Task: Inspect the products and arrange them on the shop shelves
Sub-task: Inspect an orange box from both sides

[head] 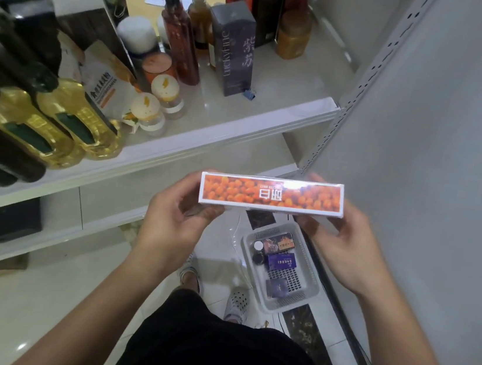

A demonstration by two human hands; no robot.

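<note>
**A:** Black fabric at the bottom centre lay closest to the lens, with two bare forearms reaching up from either side of it. What did they carry?

**B:** A long, flat box, white-edged, with a glossy strip of orange berries facing the camera. Its printed characters read upside down. It was held level, just below the middle of the frame.

**A:** And the fingers?

**B:** The left hand gripped the box's left end, thumb on the near lower edge, fingers curled round behind. The right hand held the right end the same way, and its fingertips showed above the top edge.

**A:** Where did the box sit against the shelving?

**B:** In the air, below the front lip of the white metal shelf and above a pale perforated plastic basket on the glossy tiled floor. Small dark cartons lay in that basket.

**A:** What stood on the shelf?

**B:** At centre left, two clear bottles of yellow oil. Right of them stood two small white-capped jars. Toward the top centre were a brown pump bottle and a tall dark purple carton. A grey perforated upright ran along the shelf's right end.
</note>
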